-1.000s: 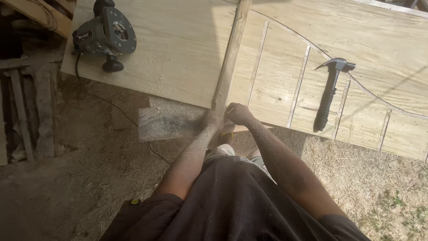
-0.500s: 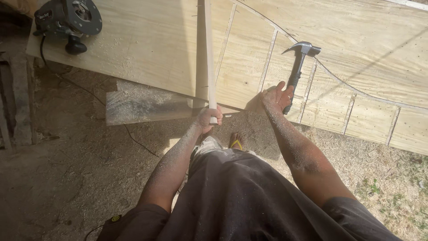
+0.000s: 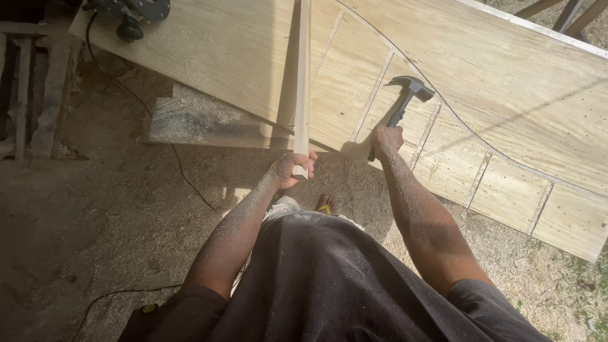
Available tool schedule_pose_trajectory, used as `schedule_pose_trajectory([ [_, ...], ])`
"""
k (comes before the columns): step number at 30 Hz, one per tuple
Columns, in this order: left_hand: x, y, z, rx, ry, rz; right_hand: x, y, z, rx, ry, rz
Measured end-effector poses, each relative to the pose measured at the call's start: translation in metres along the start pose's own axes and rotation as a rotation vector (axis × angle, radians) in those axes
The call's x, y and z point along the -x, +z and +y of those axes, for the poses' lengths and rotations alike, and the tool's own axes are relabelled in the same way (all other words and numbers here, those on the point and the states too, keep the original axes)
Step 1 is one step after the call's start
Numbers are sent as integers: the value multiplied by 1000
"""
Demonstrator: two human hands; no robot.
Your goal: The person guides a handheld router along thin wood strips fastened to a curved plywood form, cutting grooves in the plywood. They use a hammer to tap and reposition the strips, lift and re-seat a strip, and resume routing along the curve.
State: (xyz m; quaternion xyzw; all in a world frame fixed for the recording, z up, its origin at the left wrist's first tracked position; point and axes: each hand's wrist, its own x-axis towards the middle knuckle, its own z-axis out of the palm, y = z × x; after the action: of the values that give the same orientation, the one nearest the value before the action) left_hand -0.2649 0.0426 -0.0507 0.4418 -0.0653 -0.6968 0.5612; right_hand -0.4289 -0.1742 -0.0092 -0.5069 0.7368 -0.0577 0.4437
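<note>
You stand over a large plywood sheet (image 3: 209, 57) that lies tilted across the ground, its near edge just in front of your feet. Your left hand (image 3: 292, 167) is closed around the near end of a long, narrow wooden strip (image 3: 302, 76), fingers wrapped over its end just past the sheet's near edge. The strip runs straight away from you, up across the sheet toward its far edge.

Half a second ago your right hand (image 3: 386, 138) was open, reaching toward the claw hammer (image 3: 405, 101) on the sheet. Now its fingers are closed around the black handle near its lower end, and the metal head points up and to the right; whether it has left the wood you cannot tell. A second ago both hands were together on the strip. So the strip is now held by the left hand alone, and the right hand has the hammer.

The sheet right of the strip carries a curved pencil line and several thin wooden battens (image 3: 379, 94) set across it. A power tool (image 3: 134, 12) with a black cord sits at the sheet's far left corner. A grey offcut board (image 3: 202, 121) lies under the near left edge. One yellow sandal (image 3: 325, 205) shows on the dusty ground below.
</note>
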Motion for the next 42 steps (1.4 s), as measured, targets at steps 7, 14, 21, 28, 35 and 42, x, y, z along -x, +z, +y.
schedule_pose_trajectory([
  [7, 42, -48, 0, -608, 290, 365, 66, 62, -6, 68, -344, -51],
  [14, 142, -91, -22, -116, 235, 462, 128, 106, 4, 45, -608, -444],
  [21, 234, -122, -101, -70, 365, 649, 185, 173, 19, 49, -703, -857],
  [28, 306, -159, -156, -43, 385, 801, 308, 210, 67, 302, -816, -922],
  [35, 339, -173, -154, -315, 123, 889, 372, 172, 145, 641, -996, -850],
  [42, 345, -177, -201, -316, 372, 844, 401, 159, 200, 666, -1104, -742],
])
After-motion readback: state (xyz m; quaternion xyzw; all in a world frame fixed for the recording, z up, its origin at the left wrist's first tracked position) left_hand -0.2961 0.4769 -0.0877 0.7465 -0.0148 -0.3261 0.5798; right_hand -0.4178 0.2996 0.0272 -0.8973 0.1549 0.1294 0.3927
